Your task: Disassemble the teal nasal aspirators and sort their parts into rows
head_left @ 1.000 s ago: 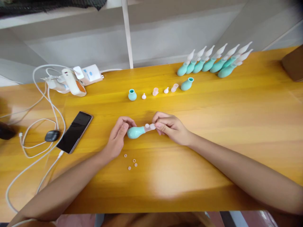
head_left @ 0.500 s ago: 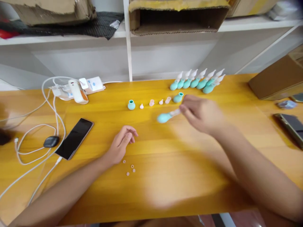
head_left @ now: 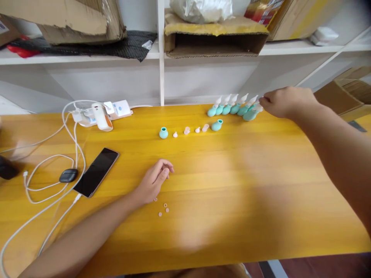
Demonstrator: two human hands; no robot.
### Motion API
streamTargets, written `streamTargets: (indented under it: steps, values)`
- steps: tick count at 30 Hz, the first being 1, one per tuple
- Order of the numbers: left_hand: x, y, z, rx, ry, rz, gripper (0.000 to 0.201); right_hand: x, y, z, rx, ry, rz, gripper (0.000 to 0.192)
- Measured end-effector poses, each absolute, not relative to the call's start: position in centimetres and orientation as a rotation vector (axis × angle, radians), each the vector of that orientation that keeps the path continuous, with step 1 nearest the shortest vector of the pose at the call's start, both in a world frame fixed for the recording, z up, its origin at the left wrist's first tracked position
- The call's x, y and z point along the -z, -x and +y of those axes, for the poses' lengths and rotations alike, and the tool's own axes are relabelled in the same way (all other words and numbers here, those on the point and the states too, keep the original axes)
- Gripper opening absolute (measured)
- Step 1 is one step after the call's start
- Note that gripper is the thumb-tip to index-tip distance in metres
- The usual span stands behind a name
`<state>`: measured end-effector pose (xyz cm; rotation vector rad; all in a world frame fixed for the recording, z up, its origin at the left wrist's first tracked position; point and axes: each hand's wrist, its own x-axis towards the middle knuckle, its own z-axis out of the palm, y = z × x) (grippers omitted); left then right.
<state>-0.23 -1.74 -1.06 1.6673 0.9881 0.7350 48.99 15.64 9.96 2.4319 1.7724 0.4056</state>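
Observation:
My right hand [head_left: 286,101] is at the right end of a row of teal bulb syringes [head_left: 226,109] with white pointed tips. Its fingers are pinched around the white tip of a bulb syringe [head_left: 249,115], whose teal bulb is down among the others. My left hand [head_left: 156,178] rests on the table, loosely curled, with nothing visible in it. Small pale rings and discs [head_left: 165,205] lie beside its wrist. Farther back, an open teal bulb [head_left: 164,133], small white tips [head_left: 175,134], pinkish collars [head_left: 187,131] and another teal bulb [head_left: 217,125] stand in a line.
On the left lie a phone [head_left: 97,172], a black case [head_left: 68,175], white cables and a power strip [head_left: 120,110] with chargers. A shelf with cardboard boxes [head_left: 214,46] runs along the back. Another carton [head_left: 337,94] stands at the right.
My right hand has carried the bulb syringe right and back, from the middle of the table to the row's end. My left hand stays in place; the view has shifted slightly.

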Motion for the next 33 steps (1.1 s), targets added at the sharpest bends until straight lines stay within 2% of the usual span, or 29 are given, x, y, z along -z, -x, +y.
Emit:
streamTargets:
  steps: [3, 5, 20, 25, 29, 33]
  values:
    - [1.0, 0.2, -1.8, -0.717, -1.688, 0.983, 0.035, -9.8, -49.3, 16.4, -0.213, -2.337, 1.707, 0.048]
    - [0.9, 0.2, -1.8, -0.706, -1.699, 0.975, 0.035, -9.7, -49.3, 16.7, -0.21, -2.332, 1.695, 0.049]
    - [0.9, 0.3, -1.8, -0.696, -1.725, 0.953, 0.034, -9.0, -48.3, 17.0, -0.282, -2.354, 1.735, 0.047]
    - [0.9, 0.2, -1.8, -0.707, -1.735, 0.938, 0.034, -9.2, -46.0, 14.6, -0.478, -2.579, 1.774, 0.045]
    - [1.0, 0.2, -1.8, -0.705, -1.72, 0.932, 0.034, -7.2, -41.8, 11.4, -0.485, -2.519, 2.236, 0.028]
    - [1.0, 0.2, -1.7, -0.703, -1.722, 0.925, 0.033, -4.0, -36.2, 8.8, -0.37, -2.152, 2.72, 0.033]
